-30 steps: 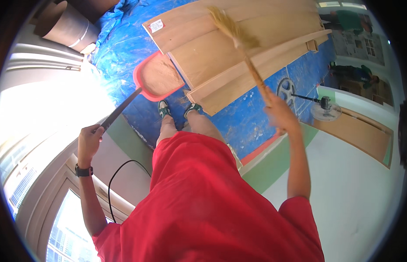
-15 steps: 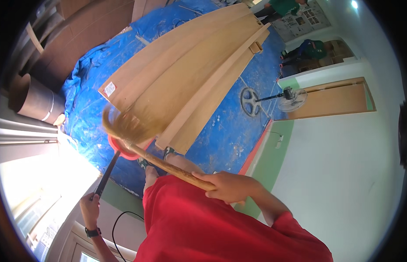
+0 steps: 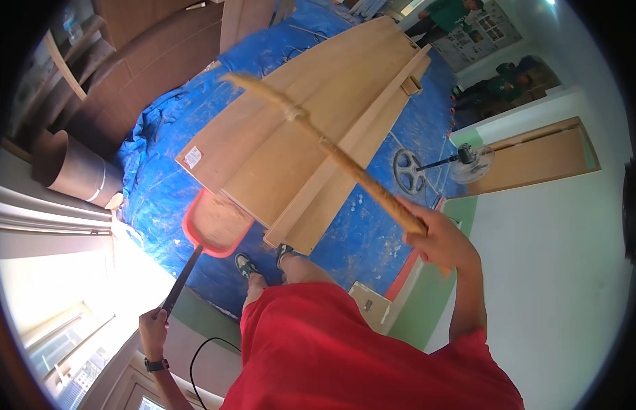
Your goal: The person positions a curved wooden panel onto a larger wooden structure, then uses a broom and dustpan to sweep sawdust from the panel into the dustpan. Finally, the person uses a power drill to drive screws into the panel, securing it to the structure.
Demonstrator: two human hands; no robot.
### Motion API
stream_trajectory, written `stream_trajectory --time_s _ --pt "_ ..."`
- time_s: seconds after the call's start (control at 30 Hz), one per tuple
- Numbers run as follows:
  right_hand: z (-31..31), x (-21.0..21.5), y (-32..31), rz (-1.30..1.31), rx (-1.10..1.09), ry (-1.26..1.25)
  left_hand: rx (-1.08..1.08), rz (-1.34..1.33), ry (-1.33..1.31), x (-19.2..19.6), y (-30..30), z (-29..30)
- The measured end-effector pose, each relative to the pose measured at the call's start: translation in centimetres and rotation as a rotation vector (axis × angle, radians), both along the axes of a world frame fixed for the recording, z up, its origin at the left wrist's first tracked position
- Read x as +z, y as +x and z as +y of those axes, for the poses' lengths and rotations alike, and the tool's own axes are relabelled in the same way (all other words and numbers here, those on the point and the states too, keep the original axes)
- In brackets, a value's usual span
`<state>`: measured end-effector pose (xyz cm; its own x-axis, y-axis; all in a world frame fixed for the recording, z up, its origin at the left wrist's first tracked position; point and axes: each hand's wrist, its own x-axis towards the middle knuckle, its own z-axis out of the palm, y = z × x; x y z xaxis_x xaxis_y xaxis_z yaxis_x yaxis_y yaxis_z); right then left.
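A person in red stands at the edge of the stacked wooden boards (image 3: 311, 143), the right hand (image 3: 437, 239) gripping a broom (image 3: 332, 154) whose bristle head has swung from beside the dustpan out across the boards. The left hand (image 3: 154, 328) holds the red dustpan (image 3: 215, 224), apparently loaded with sawdust, against the boards' near corner on the blue tarp (image 3: 372, 232).

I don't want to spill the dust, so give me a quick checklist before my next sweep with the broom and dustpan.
1. Right hand gripped on broom handle: ok.
2. Left hand holding dustpan handle: ok.
3. Dustpan resting on blue tarp beside the wooden boards: ok.
4. Broom head down at the floor: not ok, raised above the boards.
5. Dustpan room for more: cannot tell, dust already inside.
6. Feet clear of dustpan: ok.
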<state>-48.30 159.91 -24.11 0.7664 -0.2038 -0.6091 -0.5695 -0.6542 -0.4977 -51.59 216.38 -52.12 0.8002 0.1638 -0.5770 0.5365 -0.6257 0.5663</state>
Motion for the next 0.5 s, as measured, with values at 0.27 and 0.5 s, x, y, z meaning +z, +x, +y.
stream_trajectory --time_s 0.27,0.5 --pt "-3.5 -8.6 9.0 -0.185 -0.061 -0.172 0.032 0.000 0.019 0.9 1.7 1.2" --pt "-2.3 -20.6 21.5 -0.188 0.062 -0.203 0.084 -0.036 0.031 0.0 4.4 3.7"
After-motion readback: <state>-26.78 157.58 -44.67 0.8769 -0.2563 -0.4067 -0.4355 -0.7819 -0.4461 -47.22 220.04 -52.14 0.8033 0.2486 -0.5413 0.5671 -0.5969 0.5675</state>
